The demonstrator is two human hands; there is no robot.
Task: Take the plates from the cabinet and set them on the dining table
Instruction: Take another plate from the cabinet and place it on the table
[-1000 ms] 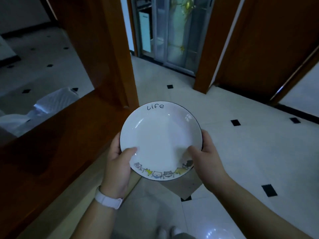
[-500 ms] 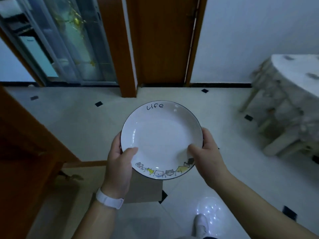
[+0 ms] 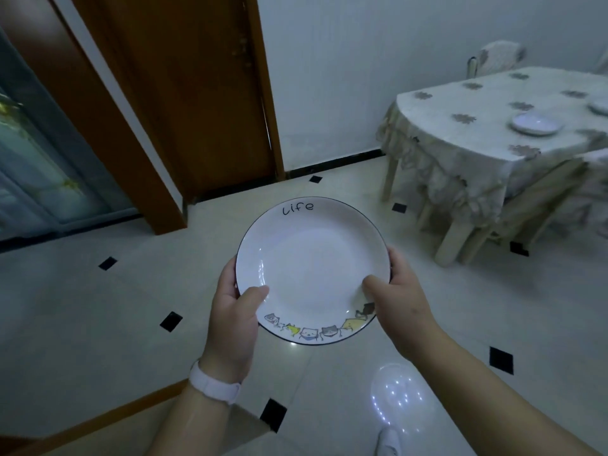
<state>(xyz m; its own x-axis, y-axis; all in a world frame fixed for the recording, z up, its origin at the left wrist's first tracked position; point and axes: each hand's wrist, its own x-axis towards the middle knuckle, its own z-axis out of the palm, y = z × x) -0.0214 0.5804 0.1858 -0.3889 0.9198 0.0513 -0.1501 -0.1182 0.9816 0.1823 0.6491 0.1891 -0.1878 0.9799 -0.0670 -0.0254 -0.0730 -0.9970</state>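
Observation:
I carry a white plate (image 3: 312,264) with a dark rim, the word "life" at its far edge and cartoon cats along its near edge. My left hand (image 3: 235,311) grips its left rim, thumb on top. My right hand (image 3: 399,301) grips the right rim the same way. The plate is level, above the floor at the middle of the view. The dining table (image 3: 460,149), under a flowered cloth, stands at the upper right. One white plate (image 3: 534,124) lies on it, and a second plate (image 3: 599,107) shows at the right frame edge.
A brown wooden door (image 3: 194,93) and its frame stand ahead on the left, with a glass door (image 3: 36,153) further left. Pale floor tiles (image 3: 98,317) with black diamonds lie between me and the table. Chairs (image 3: 496,57) stand behind and beside the table.
The view has swung right and forward: the dining table has come further into view and nearer, and its plates now show. Both hands keep the same hold on the plate.

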